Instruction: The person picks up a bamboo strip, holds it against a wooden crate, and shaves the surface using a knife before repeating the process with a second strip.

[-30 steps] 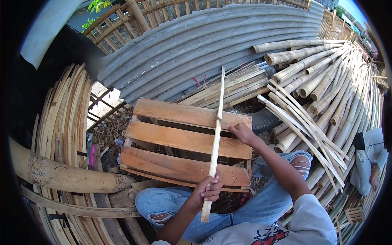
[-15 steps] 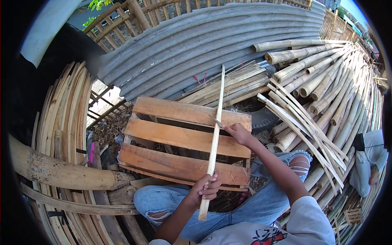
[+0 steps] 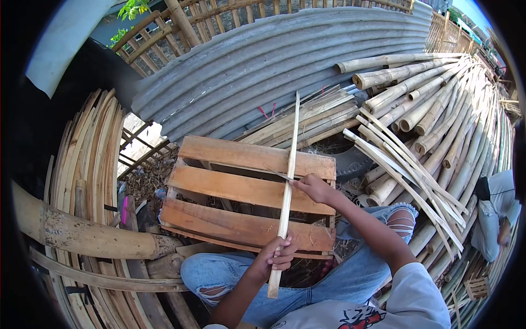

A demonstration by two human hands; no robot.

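Note:
A long pale bamboo strip (image 3: 286, 204) stands away from me over the slatted wooden crate (image 3: 230, 187), its far end reaching past the crate. My left hand (image 3: 278, 254) wraps round the strip near its close end, just off the crate's near edge. In my right hand (image 3: 314, 188) is a knife (image 3: 278, 175), its thin blade crossing the strip about halfway along and pointing left. The fingers close over its handle, which is mostly hidden.
Bamboo poles (image 3: 422, 118) are heaped on the right, with loose split strips (image 3: 408, 170) over them. Bundled strips (image 3: 90, 159) and a thick bamboo pole (image 3: 104, 236) lie left. Corrugated sheeting (image 3: 274, 60) stands behind. Another person (image 3: 493, 214) sits at far right.
My right hand and the knife have shifted slightly towards me along the strip, and the blade now reaches further left across it. My left hand keeps its grip.

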